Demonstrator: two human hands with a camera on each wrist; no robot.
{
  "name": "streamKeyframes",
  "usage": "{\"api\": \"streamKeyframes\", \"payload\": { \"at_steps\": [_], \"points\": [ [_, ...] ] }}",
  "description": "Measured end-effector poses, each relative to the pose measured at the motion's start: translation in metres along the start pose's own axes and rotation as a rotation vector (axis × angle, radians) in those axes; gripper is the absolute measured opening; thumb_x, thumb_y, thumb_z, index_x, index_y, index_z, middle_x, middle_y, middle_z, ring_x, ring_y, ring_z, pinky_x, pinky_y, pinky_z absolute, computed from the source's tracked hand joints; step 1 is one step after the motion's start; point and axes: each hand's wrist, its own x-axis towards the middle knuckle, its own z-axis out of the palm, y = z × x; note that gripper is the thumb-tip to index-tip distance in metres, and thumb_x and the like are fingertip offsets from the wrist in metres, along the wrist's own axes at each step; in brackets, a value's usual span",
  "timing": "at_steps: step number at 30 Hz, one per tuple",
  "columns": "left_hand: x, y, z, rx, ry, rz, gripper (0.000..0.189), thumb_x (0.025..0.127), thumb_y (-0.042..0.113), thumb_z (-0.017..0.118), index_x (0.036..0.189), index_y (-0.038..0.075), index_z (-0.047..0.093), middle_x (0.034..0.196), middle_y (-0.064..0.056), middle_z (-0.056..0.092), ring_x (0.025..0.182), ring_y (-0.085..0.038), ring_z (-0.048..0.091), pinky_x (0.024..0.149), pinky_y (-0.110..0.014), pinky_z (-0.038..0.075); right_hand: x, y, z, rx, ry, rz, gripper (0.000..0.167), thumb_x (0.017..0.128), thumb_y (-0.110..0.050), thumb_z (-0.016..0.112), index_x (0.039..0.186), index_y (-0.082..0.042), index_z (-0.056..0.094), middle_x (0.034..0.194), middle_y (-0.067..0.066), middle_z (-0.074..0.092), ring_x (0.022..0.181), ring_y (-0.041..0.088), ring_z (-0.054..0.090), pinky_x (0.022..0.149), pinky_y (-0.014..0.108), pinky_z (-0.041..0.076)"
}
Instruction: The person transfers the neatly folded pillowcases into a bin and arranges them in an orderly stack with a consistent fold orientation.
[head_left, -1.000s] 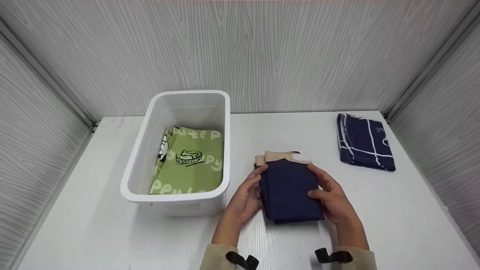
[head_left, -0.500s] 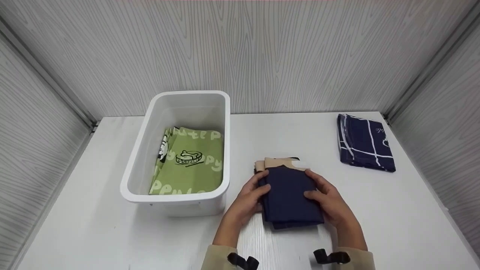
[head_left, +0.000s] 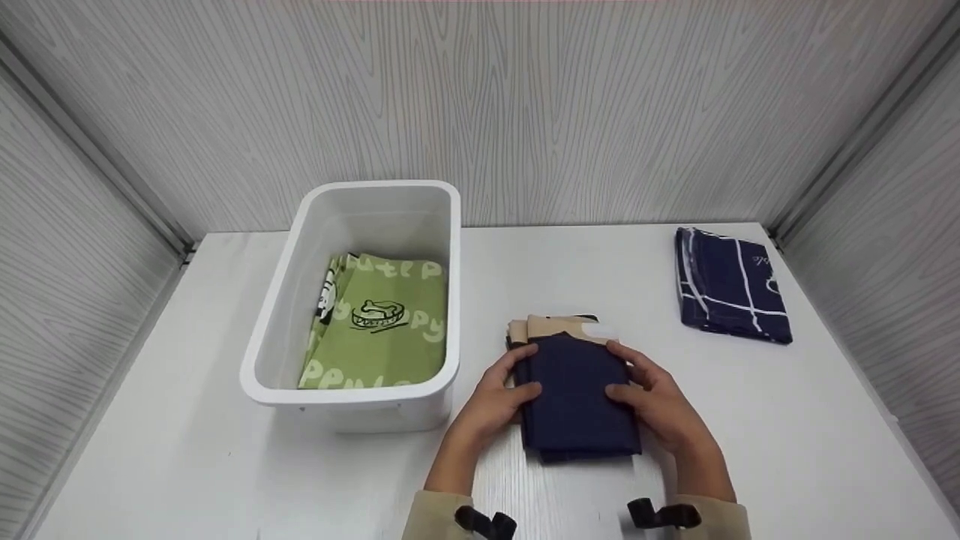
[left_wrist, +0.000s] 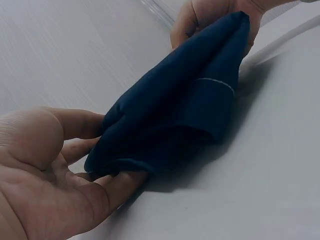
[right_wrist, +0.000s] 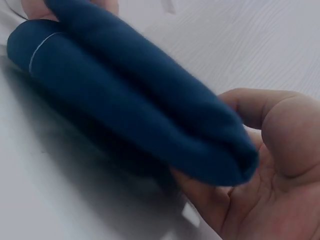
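Note:
Between my hands is a folded navy cloth (head_left: 581, 397) with a beige and white band along its far edge. My left hand (head_left: 491, 397) grips its left side, thumb on top and fingers tucked beneath. On the opposite side my right hand (head_left: 664, 405) holds it the same way. In the left wrist view the folded cloth (left_wrist: 175, 95) shows its near edge raised off the table, with a shadow below. Thick rolled layers of the cloth (right_wrist: 135, 95) appear in the right wrist view, pinched at the corner by the right hand (right_wrist: 280, 165).
Left of the hands stands a white plastic bin (head_left: 259, 375). Inside it lies a folded green cloth (head_left: 390, 322) with pale lettering and a bone drawing. A second folded navy cloth (head_left: 731, 285) with white lines rests at the back right. Panelled walls (head_left: 480, 112) enclose the white table (head_left: 187, 465).
The beige-edged navy cloth has shifted slightly toward me and a little left. My left thumb has come onto its top. Bin and other cloths stay put.

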Motion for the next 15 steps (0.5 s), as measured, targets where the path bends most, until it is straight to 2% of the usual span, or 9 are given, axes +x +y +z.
{"api": "streamKeyframes", "payload": {
  "at_steps": [2,5,9,15],
  "points": [
    [0.0003,-0.0002,-0.0006,0.027,0.001,0.004,0.06,0.091,0.0,0.061,0.147,0.018,0.049,0.16,-0.016,0.026,0.098,-0.03,0.069,0.08,-0.04,0.059,-0.0012,-0.0005,-0.0006,-0.02,0.017,0.017,0.071,0.091,-0.003,0.066,0.154,-0.02,0.039,0.159,0.016,0.03,0.138,0.036,0.04,0.096,0.035,0.05],
    [-0.0001,0.0001,-0.0008,0.049,0.006,0.013,0.06,0.09,0.0,0.062,0.146,0.018,0.05,0.161,-0.016,0.027,0.099,-0.029,0.068,0.08,-0.04,0.058,-0.0017,-0.0002,-0.0011,-0.065,0.033,0.023,0.069,0.09,-0.003,0.066,0.153,-0.02,0.042,0.16,0.015,0.029,0.14,0.037,0.036,0.098,0.04,0.048],
    [-0.0009,0.0006,-0.0004,0.055,0.001,0.036,0.061,0.089,-0.001,0.063,0.146,0.016,0.049,0.16,-0.016,0.027,0.099,-0.029,0.068,0.08,-0.039,0.058,-0.0006,0.0009,-0.0015,-0.09,0.025,0.0,0.068,0.089,0.001,0.065,0.151,-0.018,0.044,0.162,0.009,0.028,0.146,0.03,0.027,0.101,0.035,0.045],
    [-0.0013,0.0029,-0.0006,0.087,0.003,0.066,0.062,0.088,0.0,0.062,0.146,0.017,0.049,0.157,-0.017,0.034,0.092,-0.025,0.069,0.074,-0.036,0.059,0.0001,0.0008,-0.0022,-0.039,-0.001,-0.032,0.069,0.09,0.004,0.063,0.152,-0.017,0.042,0.161,0.007,0.029,0.145,0.027,0.029,0.096,0.025,0.048]
  ]
}}
